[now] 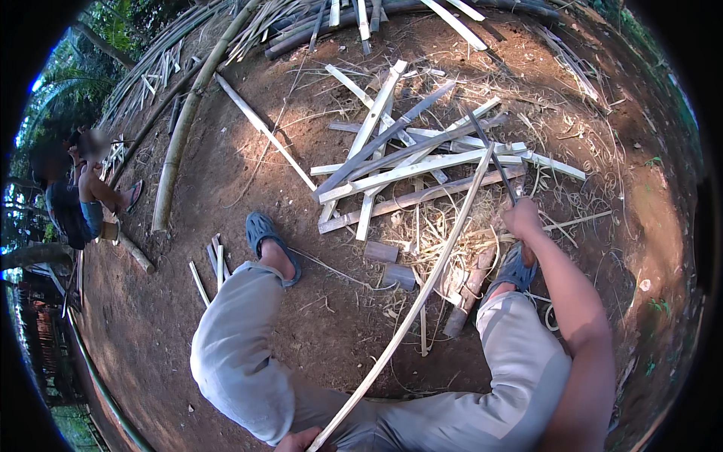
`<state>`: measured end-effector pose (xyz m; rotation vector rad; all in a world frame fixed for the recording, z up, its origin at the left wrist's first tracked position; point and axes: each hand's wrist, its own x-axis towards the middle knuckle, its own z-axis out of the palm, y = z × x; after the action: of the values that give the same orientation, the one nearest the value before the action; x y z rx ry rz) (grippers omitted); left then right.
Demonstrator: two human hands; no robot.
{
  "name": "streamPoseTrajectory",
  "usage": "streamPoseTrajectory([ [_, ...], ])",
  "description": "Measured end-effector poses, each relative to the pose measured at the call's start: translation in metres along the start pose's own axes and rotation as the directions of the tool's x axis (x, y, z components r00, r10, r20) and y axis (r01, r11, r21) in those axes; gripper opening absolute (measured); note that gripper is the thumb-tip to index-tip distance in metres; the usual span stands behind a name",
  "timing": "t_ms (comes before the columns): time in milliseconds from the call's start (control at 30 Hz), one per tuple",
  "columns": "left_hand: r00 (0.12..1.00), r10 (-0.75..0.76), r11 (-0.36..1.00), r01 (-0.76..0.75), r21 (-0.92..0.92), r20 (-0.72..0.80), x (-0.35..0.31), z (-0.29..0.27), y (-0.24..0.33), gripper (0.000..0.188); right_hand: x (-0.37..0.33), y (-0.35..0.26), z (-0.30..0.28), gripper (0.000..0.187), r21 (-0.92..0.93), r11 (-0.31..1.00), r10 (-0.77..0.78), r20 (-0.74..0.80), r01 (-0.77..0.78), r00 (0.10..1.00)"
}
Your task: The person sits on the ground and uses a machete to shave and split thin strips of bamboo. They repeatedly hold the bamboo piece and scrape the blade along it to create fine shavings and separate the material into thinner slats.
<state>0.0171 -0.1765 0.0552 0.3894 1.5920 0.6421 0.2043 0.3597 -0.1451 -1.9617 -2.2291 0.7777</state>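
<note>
My left hand point(299, 440), partly cut off by the lower edge, is closed around the near end of a long pale bamboo strip point(430, 285). The strip slants up and to the right between my knees. At its far end it meets the dark, narrow blade of a long knife point(504, 173). My right hand point(521, 218) is wrapped round the knife's handle, with the blade pointing away and a little left. Beneath the strip's far half lie curly bamboo shavings point(444, 260) and a short bamboo piece point(472, 290) beside my right foot.
A crossed heap of split bamboo slats point(407, 167) lies ahead. Two short bamboo blocks point(398, 276) rest between my feet. A long bamboo pole point(186, 143) lies at the left, near another seated person point(75, 192). More bamboo point(301, 34) is piled at the back.
</note>
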Motion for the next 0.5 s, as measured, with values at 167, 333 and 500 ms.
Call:
streamPoseTrajectory([
  [167,0.984,0.103,0.960,-0.060,-0.272,0.146,0.061,-0.014,0.016,0.017,-0.037,-0.042,0.019,0.018,0.640,0.730,0.048,0.301,-0.239,0.952],
  [333,0.908,0.258,0.788,0.000,-0.615,0.330,0.079,-0.034,0.076,0.042,-0.083,-0.108,-0.020,0.032,0.815,0.481,-0.151,0.439,-0.322,0.886],
  [500,0.866,0.322,0.772,-0.006,-0.636,0.382,0.079,-0.074,0.142,0.073,-0.128,-0.156,-0.057,0.054,0.873,0.359,-0.378,0.460,-0.330,0.803],
])
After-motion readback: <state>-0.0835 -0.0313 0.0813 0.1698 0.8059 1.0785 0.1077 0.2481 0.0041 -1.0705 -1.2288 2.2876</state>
